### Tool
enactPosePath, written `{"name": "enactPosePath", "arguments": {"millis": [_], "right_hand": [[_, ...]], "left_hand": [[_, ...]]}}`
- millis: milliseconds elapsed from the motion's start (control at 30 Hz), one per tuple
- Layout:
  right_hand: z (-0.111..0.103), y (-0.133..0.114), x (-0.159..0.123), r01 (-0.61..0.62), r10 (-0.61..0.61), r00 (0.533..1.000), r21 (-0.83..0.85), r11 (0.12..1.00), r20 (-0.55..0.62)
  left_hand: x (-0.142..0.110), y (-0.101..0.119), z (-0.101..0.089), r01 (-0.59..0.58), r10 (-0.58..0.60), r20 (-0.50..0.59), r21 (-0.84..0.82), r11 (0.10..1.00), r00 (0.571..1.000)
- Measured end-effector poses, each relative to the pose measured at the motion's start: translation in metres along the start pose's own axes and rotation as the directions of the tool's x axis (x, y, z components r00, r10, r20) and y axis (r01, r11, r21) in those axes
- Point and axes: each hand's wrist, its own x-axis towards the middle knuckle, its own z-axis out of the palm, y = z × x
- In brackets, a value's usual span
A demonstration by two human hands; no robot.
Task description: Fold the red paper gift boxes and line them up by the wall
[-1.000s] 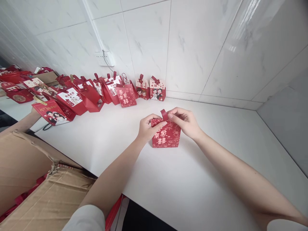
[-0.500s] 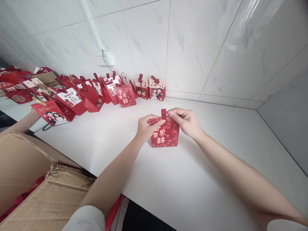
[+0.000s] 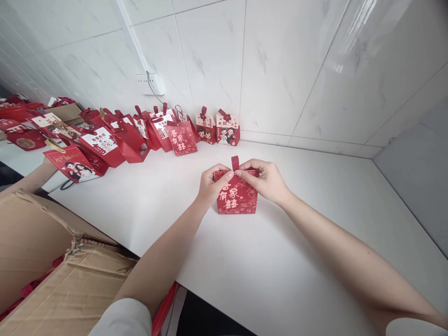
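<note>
A small red gift box (image 3: 236, 199) with white characters on its front stands on the white table (image 3: 280, 261). My left hand (image 3: 212, 184) pinches the box's top left edge. My right hand (image 3: 263, 179) pinches the top right edge, its fingertips meeting the left hand's just below the red handle tab (image 3: 235, 163) that sticks up from the top. Both hands are closed on the box.
A row of finished red gift boxes (image 3: 182, 137) lines the tiled wall at the back left, two with cartoon couples (image 3: 227, 131). An open cardboard carton (image 3: 52, 261) sits at the lower left. A wall socket (image 3: 151, 84) with a cable is above the row.
My hands have drawn together over the top of the box, pressing its flaps closed around the handle tab. The box sits a little squarer to me.
</note>
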Motion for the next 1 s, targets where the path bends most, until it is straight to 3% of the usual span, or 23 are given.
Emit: {"name": "enactPosePath", "arguments": {"millis": [167,267,433,700,867,1000], "right_hand": [[-0.0003,-0.0012,0.0,0.034,-0.034,0.999,0.01,0.999,0.014],[0.0,-0.0013,-0.0003,0.036,-0.036,0.999,0.013,0.999,0.006],[0.0021,-0.0001,-0.0019,0.056,-0.057,0.998,-0.02,0.998,-0.019],[0.0047,-0.0003,-0.0036,0.08,-0.085,0.994,-0.08,0.994,-0.063],[0.0076,-0.0013,-0.0045,-0.01,0.012,0.996,0.014,1.0,-0.091],[0.0079,0.0044,-0.001,-0.119,0.137,0.985,0.166,0.979,-0.101]], "left_hand": [[0.001,-0.0009,-0.0001,-0.01,0.013,-0.034,0.073,0.997,0.999],[0.0026,-0.0026,-0.0012,-0.063,0.073,-0.059,0.167,0.984,0.996],[0.003,-0.002,-0.0022,-0.191,0.202,-0.011,0.281,0.94,0.979],[0.0,-0.002,0.0008,-0.261,0.291,-0.036,0.346,0.901,0.956],[-0.002,0.002,0.0015,-0.261,0.303,-0.054,0.383,0.886,0.951],[-0.0029,-0.0006,0.0011,-0.208,0.287,-0.138,0.414,0.886,0.948]]}}
